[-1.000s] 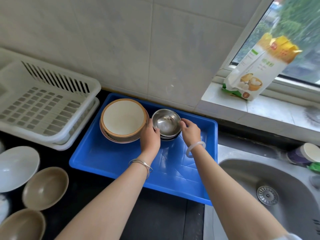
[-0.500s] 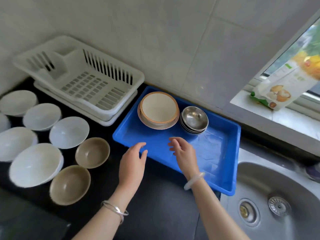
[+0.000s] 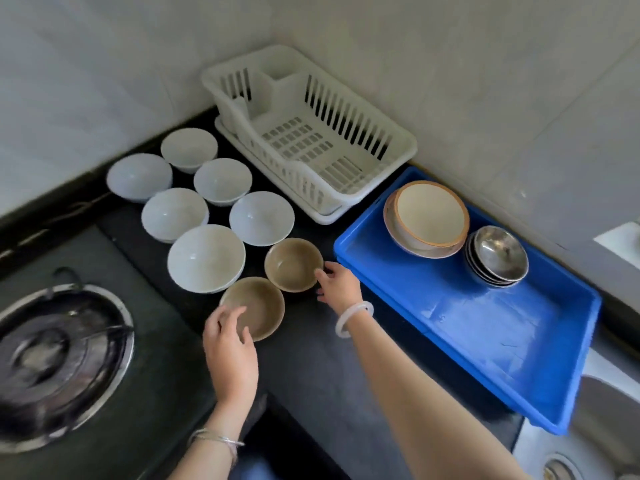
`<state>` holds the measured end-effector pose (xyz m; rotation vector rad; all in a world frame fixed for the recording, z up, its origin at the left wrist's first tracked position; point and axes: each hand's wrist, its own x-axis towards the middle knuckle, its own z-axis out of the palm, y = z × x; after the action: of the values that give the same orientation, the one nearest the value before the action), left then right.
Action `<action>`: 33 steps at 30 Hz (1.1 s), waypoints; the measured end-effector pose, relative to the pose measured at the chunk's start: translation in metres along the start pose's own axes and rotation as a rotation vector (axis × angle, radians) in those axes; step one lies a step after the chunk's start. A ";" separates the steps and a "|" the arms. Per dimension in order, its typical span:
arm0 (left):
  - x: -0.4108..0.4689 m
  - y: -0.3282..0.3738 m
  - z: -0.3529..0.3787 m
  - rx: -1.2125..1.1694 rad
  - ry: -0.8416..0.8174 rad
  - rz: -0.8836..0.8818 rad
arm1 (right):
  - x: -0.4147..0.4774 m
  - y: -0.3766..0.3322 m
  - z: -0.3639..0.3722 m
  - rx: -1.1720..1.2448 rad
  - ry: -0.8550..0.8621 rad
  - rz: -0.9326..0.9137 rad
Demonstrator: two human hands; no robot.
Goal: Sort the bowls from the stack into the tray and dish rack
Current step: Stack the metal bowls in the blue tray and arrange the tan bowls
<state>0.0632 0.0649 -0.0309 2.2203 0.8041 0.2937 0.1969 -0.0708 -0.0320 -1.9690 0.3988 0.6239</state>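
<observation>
Two brown bowls sit on the black counter. My left hand (image 3: 228,344) curls over the near rim of the nearer brown bowl (image 3: 261,308). My right hand (image 3: 337,285) pinches the right rim of the farther brown bowl (image 3: 292,263). Both bowls rest on the counter. Several white bowls (image 3: 206,258) stand singly to their left. The blue tray (image 3: 485,323) on the right holds a stack of cream bowls (image 3: 429,213) and a stack of steel bowls (image 3: 498,252) at its far end. Behind, the white dish rack (image 3: 311,140) holds nothing.
A gas burner (image 3: 52,355) lies at the left front beside the bowls. The steel sink (image 3: 606,427) begins past the tray's right end. Tiled walls close the corner behind the rack and tray.
Both hands left the steel bowls in the tray and moved left to the brown bowls on the counter. My view swung left, bringing the burner and white bowls in.
</observation>
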 end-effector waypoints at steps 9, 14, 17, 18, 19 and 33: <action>0.017 -0.013 -0.003 -0.182 -0.044 -0.261 | -0.006 -0.010 -0.001 0.096 0.124 0.014; 0.019 -0.013 -0.003 -0.254 -0.178 -0.284 | -0.033 -0.015 -0.015 0.114 0.141 -0.102; 0.019 -0.011 0.001 -0.289 -0.257 -0.277 | -0.048 -0.014 -0.014 0.013 0.070 -0.111; 0.020 -0.011 0.003 -0.306 -0.277 -0.285 | -0.052 -0.012 -0.013 -0.034 0.061 -0.107; 0.021 -0.012 0.004 -0.331 -0.296 -0.299 | -0.055 -0.010 -0.012 -0.080 0.062 -0.104; 0.025 -0.020 0.007 -0.361 -0.364 -0.330 | -0.059 0.012 0.010 -0.266 0.073 -0.068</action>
<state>0.0765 0.0866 -0.0508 1.7032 0.8244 -0.1179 0.1405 -0.0668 -0.0102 -2.2542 0.3042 0.5870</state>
